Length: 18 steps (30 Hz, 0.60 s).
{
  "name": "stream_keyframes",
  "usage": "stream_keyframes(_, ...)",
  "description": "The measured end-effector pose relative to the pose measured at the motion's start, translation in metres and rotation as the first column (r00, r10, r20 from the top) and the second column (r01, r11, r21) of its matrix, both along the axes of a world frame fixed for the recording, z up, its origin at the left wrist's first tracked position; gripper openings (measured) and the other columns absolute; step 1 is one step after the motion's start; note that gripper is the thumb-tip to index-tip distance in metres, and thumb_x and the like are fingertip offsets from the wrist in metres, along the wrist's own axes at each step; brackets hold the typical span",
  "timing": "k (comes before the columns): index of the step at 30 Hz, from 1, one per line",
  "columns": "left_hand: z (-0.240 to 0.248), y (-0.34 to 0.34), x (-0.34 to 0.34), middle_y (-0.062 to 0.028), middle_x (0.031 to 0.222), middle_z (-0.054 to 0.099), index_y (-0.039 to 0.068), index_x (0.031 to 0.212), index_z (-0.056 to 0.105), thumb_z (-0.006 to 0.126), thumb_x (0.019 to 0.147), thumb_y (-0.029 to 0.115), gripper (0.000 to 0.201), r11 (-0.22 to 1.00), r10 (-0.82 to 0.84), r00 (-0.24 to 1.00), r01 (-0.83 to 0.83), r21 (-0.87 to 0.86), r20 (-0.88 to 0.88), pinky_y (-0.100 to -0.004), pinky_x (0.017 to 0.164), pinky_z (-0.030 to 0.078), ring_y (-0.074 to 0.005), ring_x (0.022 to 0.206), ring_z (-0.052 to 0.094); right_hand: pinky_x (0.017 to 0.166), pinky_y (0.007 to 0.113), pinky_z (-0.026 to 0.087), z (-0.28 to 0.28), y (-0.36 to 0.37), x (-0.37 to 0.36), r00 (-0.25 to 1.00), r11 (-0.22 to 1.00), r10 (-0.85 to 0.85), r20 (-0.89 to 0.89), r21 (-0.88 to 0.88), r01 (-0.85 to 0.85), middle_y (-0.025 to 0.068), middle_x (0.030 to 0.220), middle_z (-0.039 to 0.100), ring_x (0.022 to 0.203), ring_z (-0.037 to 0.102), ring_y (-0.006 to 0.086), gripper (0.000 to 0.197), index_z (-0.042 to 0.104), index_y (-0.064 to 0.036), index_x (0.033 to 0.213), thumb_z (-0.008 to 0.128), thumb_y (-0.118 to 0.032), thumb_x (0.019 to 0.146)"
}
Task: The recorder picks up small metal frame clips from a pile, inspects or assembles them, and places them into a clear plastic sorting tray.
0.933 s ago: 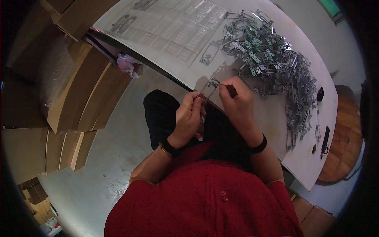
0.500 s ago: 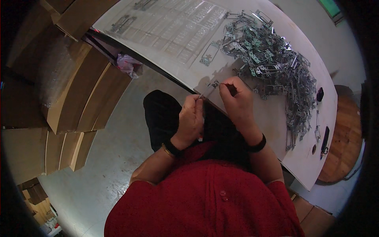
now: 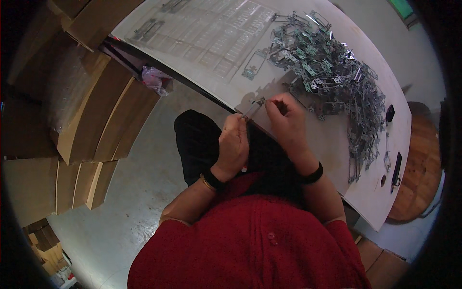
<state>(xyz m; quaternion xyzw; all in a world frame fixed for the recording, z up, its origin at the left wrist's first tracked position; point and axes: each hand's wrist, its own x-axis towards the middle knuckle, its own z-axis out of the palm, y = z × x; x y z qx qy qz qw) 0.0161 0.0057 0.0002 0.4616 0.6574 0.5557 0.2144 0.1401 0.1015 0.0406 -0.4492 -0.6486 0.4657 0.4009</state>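
Observation:
Above the table's near edge, my left hand [image 3: 234, 142] pinches one end of a thin metal bracket [image 3: 254, 108] between thumb and fingers. The bracket slants up and to the right, its small plate end lying close to my right fingertips. My right hand [image 3: 287, 119] is closed in a pinch at that plate end; whether a small part sits between its fingers is too small to make out. Right of my hands, a large tangled heap of metal brackets [image 3: 332, 77] covers the table. One loose bracket [image 3: 253, 65] lies flat beside the heap, on its left.
On the white table [image 3: 308, 135], clear plastic trays [image 3: 207, 38] lie at the far left, with some brackets on them. A black strip-shaped object [image 3: 396, 171] rests near the right edge. Cardboard boxes [image 3: 86, 120] are stacked at the left. A round wooden stool [image 3: 417, 168] stands beyond the table.
My right hand has shifted very slightly left and up. The bracket's angle has changed a little in my left hand's pinch; both hands otherwise keep their hold.

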Motion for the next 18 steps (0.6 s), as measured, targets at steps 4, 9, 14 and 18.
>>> stream_keyframes(4,-0.003,0.0,-0.001,-0.016,0.094,0.066,-0.001,0.108,0.061,0.047,0.11,0.015,0.021,1.0,0.012,0.998,-0.013,-0.004,-0.054,-0.0371,0.075,0.051,-0.0271,0.084,0.065,0.062,0.026,0.047,0.008,-0.002,0.003,0.994,0.997,0.071,0.087,0.023,-0.074,0.0007,0.079,0.067,0.072,0.058,0.0058,0.008,0.066,-0.001,0.096,0.068,-0.008,0.096)
stream_keyframes(9,0.0,0.001,-0.001,-0.0233,0.09,0.061,0.0,0.105,0.058,0.046,0.109,0.014,0.019,1.0,0.012,1.0,-0.012,-0.001,0.012,-0.0478,0.074,0.05,-0.0446,0.082,0.062,0.063,0.027,0.048,0.02,-0.009,0.003,0.998,0.995,0.064,-0.008,-0.073,-0.064,0.0016,0.077,0.065,0.072,0.058,0.0061,0.009,0.066,-0.0008,0.097,0.068,-0.01,0.096)
stream_keyframes(14,-0.001,0.0,0.001,-0.0229,0.089,0.061,0.0,0.104,0.058,0.046,0.109,0.014,0.019,1.0,0.018,0.998,-0.018,0.001,0.059,-0.0477,0.075,0.049,-0.0437,0.083,0.062,0.064,0.028,0.049,0.017,-0.004,0.006,0.998,1.0,0.005,0.069,-0.029,-0.003,0.0026,0.076,0.064,0.071,0.058,0.007,0.009,0.066,-0.0012,0.096,0.068,-0.011,0.096)
stream_keyframes(18,-0.012,0.0,-0.002,-0.0119,0.087,0.062,0.001,0.106,0.059,0.048,0.11,0.014,0.018,1.0,0.012,1.0,-0.012,0.018,0.014,-0.0359,0.069,0.048,-0.0221,0.077,0.059,0.064,0.028,0.049,0.012,-0.002,0.006,0.997,0.999,0.017,0.07,0.027,-0.019,0.0028,0.076,0.064,0.07,0.058,0.0076,0.008,0.066,-0.0022,0.096,0.068,-0.01,0.095)
